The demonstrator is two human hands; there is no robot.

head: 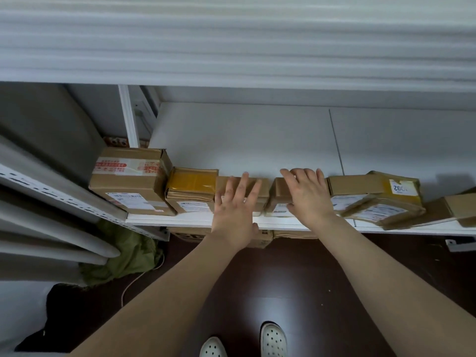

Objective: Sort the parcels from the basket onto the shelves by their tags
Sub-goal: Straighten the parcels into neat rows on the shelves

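A row of brown cardboard parcels lines the front of a white shelf (283, 140). My left hand (235, 212) lies flat with straight fingers on a small brown parcel (261, 194) in the middle. My right hand (309, 195) rests with spread fingers on the neighbouring small parcel (279, 195), thumb at its front. To the left stand a large box (131, 181) with red print and a parcel (192, 190) with yellow tape. To the right lie a flat box (353, 188) and a tilted parcel (391, 202) tagged 202. The basket is out of sight.
Another shelf board (231, 42) runs overhead. A grey perforated upright (64, 199) slants at the left. More boxes (262, 239) sit on the level below. A green cloth (123, 256) and a cable lie on the dark floor. One more parcel (456, 210) is at far right.
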